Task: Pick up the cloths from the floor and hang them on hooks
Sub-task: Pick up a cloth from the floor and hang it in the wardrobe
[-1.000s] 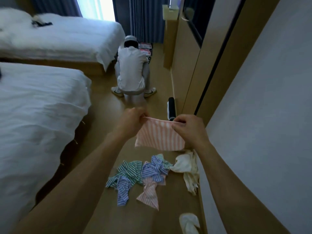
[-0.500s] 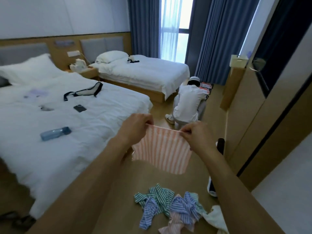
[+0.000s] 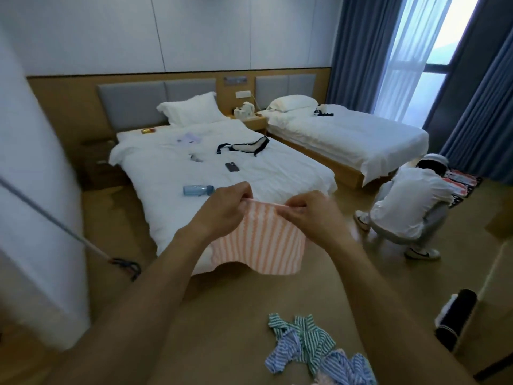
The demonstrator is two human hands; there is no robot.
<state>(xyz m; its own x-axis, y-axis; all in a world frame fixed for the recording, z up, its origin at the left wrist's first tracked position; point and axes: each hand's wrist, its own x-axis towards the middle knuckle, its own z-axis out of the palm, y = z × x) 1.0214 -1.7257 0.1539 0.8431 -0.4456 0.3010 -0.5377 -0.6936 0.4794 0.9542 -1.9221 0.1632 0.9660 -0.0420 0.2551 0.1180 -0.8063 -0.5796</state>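
Both hands were up at frame centre, holding a pink-and-white striped cloth (image 3: 261, 245) by its top edge. Left hand (image 3: 222, 212) pinched the upper left corner with thumb and curled fingers; right hand (image 3: 308, 215) pinched the upper right corner the same way. The cloth hung down flat between the two forearms, lower edge slightly curled, clear of the floor (image 3: 227, 315). More cloths lay on the floor at lower right of the frame: a green striped cloth (image 3: 308, 337) and a blue striped cloth (image 3: 280, 357), crumpled and overlapping, with another blue one (image 3: 347, 368) and a bit of pink at the bottom edge. Behind the hands, centre frame, stood a white bed (image 3: 277, 173) carrying a blue water bottle (image 3: 198, 189), a dark phone (image 3: 232, 167) and a black strap (image 3: 244, 147). A second bed (image 3: 361, 137) was at upper right, near blue curtains (image 3: 358, 51). A person in white (image 3: 402, 207) crouched on the floor at right, back to the camera. A black-and-white roll (image 3: 455, 318) leaned at far right.
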